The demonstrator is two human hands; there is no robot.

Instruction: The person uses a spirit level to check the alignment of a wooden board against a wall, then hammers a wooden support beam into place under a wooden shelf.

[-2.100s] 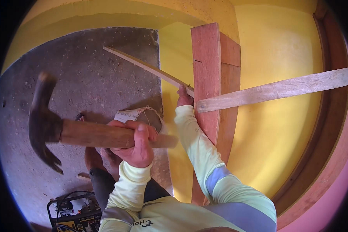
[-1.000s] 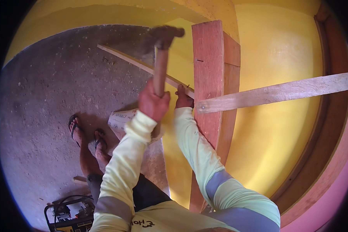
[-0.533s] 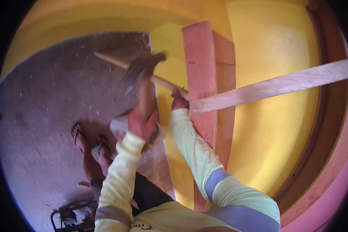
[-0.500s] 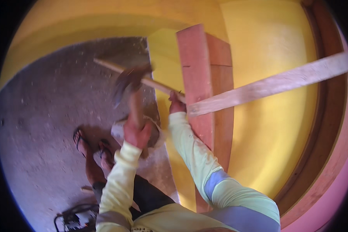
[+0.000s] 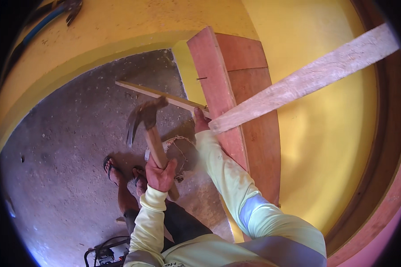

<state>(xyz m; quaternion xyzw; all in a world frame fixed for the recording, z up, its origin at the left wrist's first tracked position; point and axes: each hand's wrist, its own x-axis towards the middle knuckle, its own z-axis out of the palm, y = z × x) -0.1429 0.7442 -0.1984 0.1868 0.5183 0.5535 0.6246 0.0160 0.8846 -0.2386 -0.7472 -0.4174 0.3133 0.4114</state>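
My left hand (image 5: 160,174) is wrapped round the wooden handle of a claw hammer (image 5: 155,144), its metal head raised over the floor. My right hand (image 5: 201,120) grips the end of a thin wooden strip (image 5: 160,95) against the edge of a reddish board (image 5: 218,95). The strip points away to the left, over the floor. A nail (image 5: 202,78) sticks out of the board's left face, above my right hand. Another small nail seems to stand by my right thumb. The hammer head is apart from both strip and board.
A pale plank (image 5: 307,84) slants from the board up to the right. A second hammer with a blue handle (image 5: 47,21) shows at the upper left. Below my hands stands a bucket (image 5: 185,153); a black-framed device (image 5: 106,254) lies at the lower left. Yellow walls (image 5: 316,151) surround the board.
The hammer, blurred before, has dropped a little away from the strip with my left hand. My right hand still holds the strip. The view has shifted, bringing the blue-handled hammer into sight.
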